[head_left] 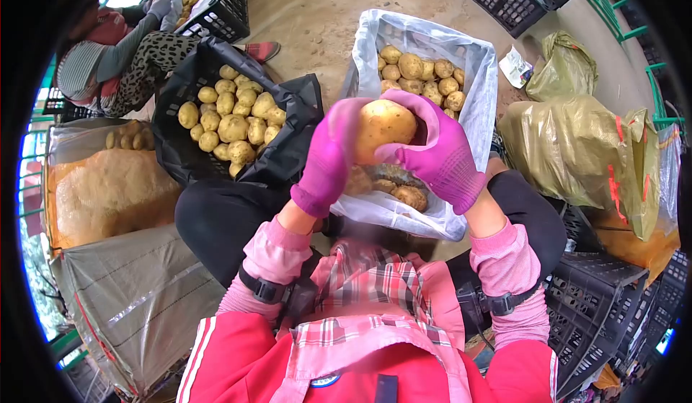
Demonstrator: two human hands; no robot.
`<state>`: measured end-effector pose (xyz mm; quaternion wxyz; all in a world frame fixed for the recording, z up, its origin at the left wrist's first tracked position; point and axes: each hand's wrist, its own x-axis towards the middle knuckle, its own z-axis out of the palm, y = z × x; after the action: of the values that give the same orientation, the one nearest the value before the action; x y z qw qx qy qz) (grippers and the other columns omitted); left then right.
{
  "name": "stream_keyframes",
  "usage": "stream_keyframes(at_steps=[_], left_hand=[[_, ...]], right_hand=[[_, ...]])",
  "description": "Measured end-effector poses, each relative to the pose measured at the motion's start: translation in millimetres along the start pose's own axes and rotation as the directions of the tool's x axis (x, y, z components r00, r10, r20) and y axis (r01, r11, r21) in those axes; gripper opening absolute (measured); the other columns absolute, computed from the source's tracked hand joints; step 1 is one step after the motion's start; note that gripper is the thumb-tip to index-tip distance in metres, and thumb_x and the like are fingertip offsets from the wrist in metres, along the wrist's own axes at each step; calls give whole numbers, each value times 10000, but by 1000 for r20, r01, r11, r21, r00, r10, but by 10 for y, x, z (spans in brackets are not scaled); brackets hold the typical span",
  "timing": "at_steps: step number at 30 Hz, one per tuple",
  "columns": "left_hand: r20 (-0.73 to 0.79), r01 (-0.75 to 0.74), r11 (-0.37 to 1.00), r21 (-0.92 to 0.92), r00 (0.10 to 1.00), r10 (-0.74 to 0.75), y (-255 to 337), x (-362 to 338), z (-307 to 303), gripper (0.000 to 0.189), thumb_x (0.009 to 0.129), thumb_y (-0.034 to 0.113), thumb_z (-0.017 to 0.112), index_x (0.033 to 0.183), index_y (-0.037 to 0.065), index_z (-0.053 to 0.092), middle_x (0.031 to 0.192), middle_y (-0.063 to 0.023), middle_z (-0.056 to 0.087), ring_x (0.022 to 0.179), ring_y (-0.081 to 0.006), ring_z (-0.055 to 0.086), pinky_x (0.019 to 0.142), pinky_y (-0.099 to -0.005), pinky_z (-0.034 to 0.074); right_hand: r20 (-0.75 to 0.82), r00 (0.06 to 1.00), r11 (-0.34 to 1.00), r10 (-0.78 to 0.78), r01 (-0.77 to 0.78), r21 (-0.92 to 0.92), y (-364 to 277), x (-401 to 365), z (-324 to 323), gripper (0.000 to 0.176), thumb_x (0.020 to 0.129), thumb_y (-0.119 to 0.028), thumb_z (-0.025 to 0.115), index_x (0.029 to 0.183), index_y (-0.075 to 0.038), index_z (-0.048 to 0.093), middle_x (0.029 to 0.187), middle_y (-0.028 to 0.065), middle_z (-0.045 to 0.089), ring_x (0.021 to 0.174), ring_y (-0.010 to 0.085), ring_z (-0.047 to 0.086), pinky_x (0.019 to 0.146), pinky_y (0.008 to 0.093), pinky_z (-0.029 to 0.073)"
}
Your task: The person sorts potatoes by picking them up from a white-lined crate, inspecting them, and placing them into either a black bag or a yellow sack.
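A: Where's the potato (387,127)?

B: Above the white-lined crate (481,78), toward its left edge, between 2 gloved hands. The right hand (441,145) has its fingers partly curled over the top and its thumb underneath. The left hand (330,154) is partly closed around the left side.

A: What would make that hold good?

B: Likely a light, even grip, with palms on opposite sides and fingertips spread, so the skin isn't bruised. Keeping it low over the crate would shorten any drop, and turning it slowly would show every side.

A: What can't be made out?

B: The left fingers are blurred, so their exact spread is unclear. The potato's underside is out of sight, and the hands hide the crate's middle. At the upper left, another person (119,68) is cut off.
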<state>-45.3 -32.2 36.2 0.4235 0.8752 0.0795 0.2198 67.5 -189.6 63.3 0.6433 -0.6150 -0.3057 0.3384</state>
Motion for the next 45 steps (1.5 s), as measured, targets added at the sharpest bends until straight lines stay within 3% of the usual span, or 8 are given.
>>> stream_keyframes(at_steps=[16,25,29,32,35,37,42,45], left_hand=[[29,187,670,-719,971,-239,-92,-178,365,563,964,317,597,1408,27,408,1336,-172,553,1173,-283,595,1003,-405,493],[-29,-14,717,-697,1000,-9,-222,-286,387,661,884,73,704,1435,18,341,1385,-189,495,1248,-280,558,1003,-408,510],[-50,75,902,-425,993,-106,-190,-342,470,658,827,150,765,1376,2,433,1256,-163,570,1182,-272,580,991,-393,479],[-12,49,969,-243,999,-53,-107,-368,370,573,902,192,685,1385,-4,448,1265,-164,579,1178,-268,590,987,-390,485],[43,58,682,-729,998,-39,156,-203,296,535,1002,333,546,1409,0,447,1307,-175,595,1140,-331,635,969,-433,535],[491,467,-153,-871,825,-280,178,-135,296,568,1031,439,448,1400,8,463,1278,-177,614,1121,-324,646,951,-436,550],[-3,96,830,-549,993,-116,-398,-545,645,570,944,190,626,1441,36,392,1336,-156,556,1215,-252,581,1011,-393,489],[-35,39,738,-673,996,-85,-357,-436,383,630,942,196,659,1461,35,341,1365,-208,527,1185,-332,601,1004,-443,500]], right_hand=[[264,780,249,-567,468,-848,63,-147,353,409,925,-329,636,1275,-117,631,1365,126,588,1330,321,502,1105,468,395],[-326,927,893,-187,22,-449,176,64,61,371,1003,-290,487,1246,-45,625,1292,194,614,1228,392,557,1088,452,393],[292,813,297,-504,480,-825,36,-95,402,361,998,-194,500,1334,-103,599,1370,162,577,1266,382,540,1095,437,401],[39,958,763,-284,251,-596,158,76,223,336,993,-249,515,1265,-90,630,1282,163,639,1174,378,601,1019,413,459],[-187,979,858,-76,-31,-512,143,248,-141,386,998,-300,517,1236,-18,630,1216,203,665,1121,374,632,974,386,486],[-401,896,859,-191,-45,-510,75,216,-123,407,1000,-307,516,1251,-3,617,1228,217,653,1136,379,621,986,387,479],[298,816,194,-495,438,-878,125,-45,533,423,908,-340,594,1273,-126,621,1329,84,596,1248,302,538,1088,441,379],[1,973,873,-231,208,-441,95,237,280,326,1014,-246,490,1222,-41,637,1177,192,666,1092,374,632,992,421,471]])
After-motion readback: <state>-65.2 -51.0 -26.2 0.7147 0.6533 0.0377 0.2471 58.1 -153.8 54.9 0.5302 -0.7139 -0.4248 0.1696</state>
